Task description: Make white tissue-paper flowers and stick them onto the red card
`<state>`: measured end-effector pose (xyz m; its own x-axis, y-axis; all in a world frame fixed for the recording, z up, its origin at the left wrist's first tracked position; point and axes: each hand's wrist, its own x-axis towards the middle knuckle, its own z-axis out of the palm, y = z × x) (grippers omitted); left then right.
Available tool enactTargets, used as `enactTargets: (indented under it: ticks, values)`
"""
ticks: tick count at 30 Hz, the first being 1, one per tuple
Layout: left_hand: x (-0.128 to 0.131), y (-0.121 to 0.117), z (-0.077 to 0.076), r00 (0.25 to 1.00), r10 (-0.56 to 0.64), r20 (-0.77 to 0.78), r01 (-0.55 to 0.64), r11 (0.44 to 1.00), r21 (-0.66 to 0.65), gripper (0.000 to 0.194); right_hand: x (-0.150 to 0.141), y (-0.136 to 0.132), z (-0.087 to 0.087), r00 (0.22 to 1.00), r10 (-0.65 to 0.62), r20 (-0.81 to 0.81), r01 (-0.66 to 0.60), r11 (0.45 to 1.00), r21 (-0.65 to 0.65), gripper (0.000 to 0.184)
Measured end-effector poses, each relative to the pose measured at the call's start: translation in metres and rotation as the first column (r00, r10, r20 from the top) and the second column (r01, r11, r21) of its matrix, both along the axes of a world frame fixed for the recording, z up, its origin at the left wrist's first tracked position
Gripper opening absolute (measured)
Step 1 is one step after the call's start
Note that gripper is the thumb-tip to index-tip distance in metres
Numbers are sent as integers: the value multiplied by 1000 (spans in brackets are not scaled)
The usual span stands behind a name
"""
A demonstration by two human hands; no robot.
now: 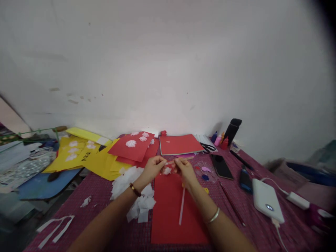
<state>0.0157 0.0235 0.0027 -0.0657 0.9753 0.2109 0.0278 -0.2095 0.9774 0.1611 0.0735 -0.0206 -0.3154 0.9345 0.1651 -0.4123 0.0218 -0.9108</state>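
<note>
Above a sheet of red paper (173,213), my left hand (154,167) and my right hand (184,169) are close together, each with its fingertips pinched. Between them runs a thin pinkish strip (170,162), and its far end sticks out past my right fingers. I cannot make out what it is made of. Just under the fingertips sits a small white crumpled paper flower (167,170). A pale narrow strip (181,208) lies on the red sheet below my right wrist. Beside my left forearm spreads a heap of white paper pieces (143,203).
Red cards with white flowers (131,144) and yellow sheets (101,162) lie at the back left. To the right are a paint palette (206,169), scissors (208,147), small paint bottles (217,140), a phone (222,166), a thin dark red stick (232,203) and a white power bank (267,199).
</note>
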Motion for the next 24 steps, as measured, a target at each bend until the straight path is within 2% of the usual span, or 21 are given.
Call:
enactTargets:
  ticks: [3,6,10,13,16,24]
  values:
    - [-4,15,5,951,26,-309,13,992,124,21,7,10,-3,995,-56,-85,47,993,-106,29]
    - [-16,26,-8,847,97,-522,-3,984,177,17,14,19,-6,995,-98,16,98,993,-72,30]
    - [-31,31,-40,780,34,-624,57,990,126,6,17,25,-10,956,-108,273,76,989,125,30]
    - [-35,32,-56,735,0,-678,101,989,110,3,14,25,-14,942,-103,318,43,981,192,28]
    - [-33,34,-62,709,14,-705,101,987,121,3,12,24,-19,925,-101,367,6,968,250,24]
    - [-31,42,-70,685,84,-724,24,990,138,10,4,21,-37,818,-140,557,-126,902,412,20]
